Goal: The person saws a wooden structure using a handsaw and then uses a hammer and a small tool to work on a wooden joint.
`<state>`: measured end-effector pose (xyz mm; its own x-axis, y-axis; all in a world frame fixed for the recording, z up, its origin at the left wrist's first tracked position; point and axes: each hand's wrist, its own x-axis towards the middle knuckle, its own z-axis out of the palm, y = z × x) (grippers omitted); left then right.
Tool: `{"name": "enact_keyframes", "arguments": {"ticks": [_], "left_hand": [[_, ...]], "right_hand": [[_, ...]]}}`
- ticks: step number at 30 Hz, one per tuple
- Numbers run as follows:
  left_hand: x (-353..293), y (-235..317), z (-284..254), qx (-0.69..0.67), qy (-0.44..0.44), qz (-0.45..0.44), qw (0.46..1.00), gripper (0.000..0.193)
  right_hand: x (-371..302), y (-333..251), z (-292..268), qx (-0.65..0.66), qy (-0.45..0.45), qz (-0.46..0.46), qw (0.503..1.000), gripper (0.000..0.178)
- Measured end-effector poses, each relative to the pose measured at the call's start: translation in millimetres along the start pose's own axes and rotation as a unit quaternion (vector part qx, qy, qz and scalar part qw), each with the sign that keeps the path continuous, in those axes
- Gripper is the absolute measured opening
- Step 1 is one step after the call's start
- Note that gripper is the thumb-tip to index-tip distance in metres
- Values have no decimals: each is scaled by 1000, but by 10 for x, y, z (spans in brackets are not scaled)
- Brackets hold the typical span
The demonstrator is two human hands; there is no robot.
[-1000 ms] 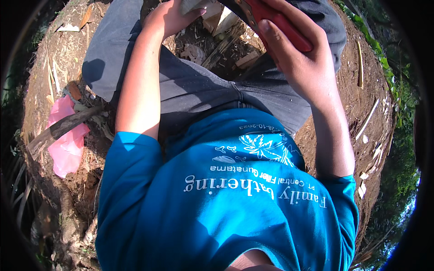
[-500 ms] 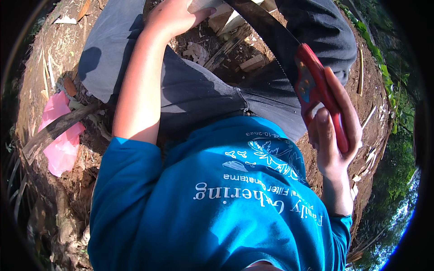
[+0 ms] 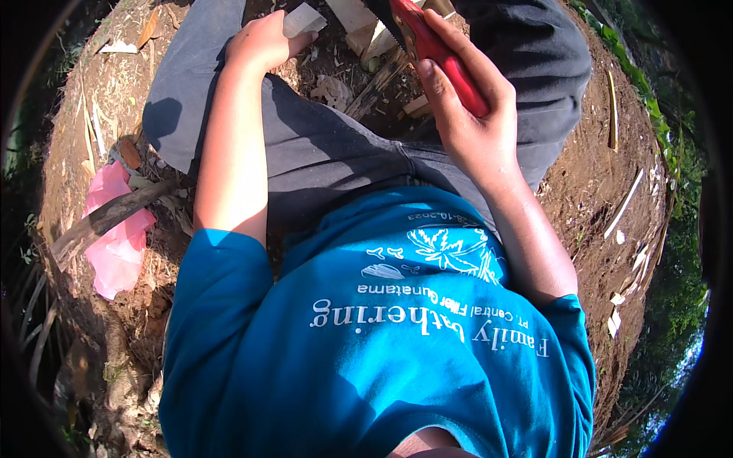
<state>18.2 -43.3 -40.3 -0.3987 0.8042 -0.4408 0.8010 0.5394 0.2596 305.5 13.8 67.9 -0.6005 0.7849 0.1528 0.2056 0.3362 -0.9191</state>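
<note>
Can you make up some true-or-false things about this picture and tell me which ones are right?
1. The right hand holds a saw by its red handle. True.
2. Both hands hold the saw. False: the left hand holds a wood block.
3. A stick lies across the pink plastic. True.
4. The person's shirt is yellow. False: the shirt is blue.
5. The pink plastic is on the person's left. True.

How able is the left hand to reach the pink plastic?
Probably yes: the pink plastic lies on that side, partly uncovered, though a stick crosses it and the left hand holds a wood block.
</note>
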Motion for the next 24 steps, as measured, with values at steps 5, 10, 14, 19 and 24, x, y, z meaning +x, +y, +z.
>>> {"name": "enact_keyframes", "arguments": {"ticks": [5,10,14,19,24], "left_hand": [[259,-225,367,123,-161,-7,979,65],[237,116,-237,-64,267,32,961,44],[516,719,-1196,-59,328,285,899,42],[1172,1273,-1304,44,-133,276,951,39],[1284,1155,-1022,165,-116,291,935,48]], "right_hand": [[-91,27,-209,32,-40,81,995,48],[26,103,-200,46,-38,-2,998,51],[30,-38,-217,93,-125,75,985,60],[128,6,-274,87,-100,90,987,53],[151,-143,-183,65,-46,80,994,45]]}}
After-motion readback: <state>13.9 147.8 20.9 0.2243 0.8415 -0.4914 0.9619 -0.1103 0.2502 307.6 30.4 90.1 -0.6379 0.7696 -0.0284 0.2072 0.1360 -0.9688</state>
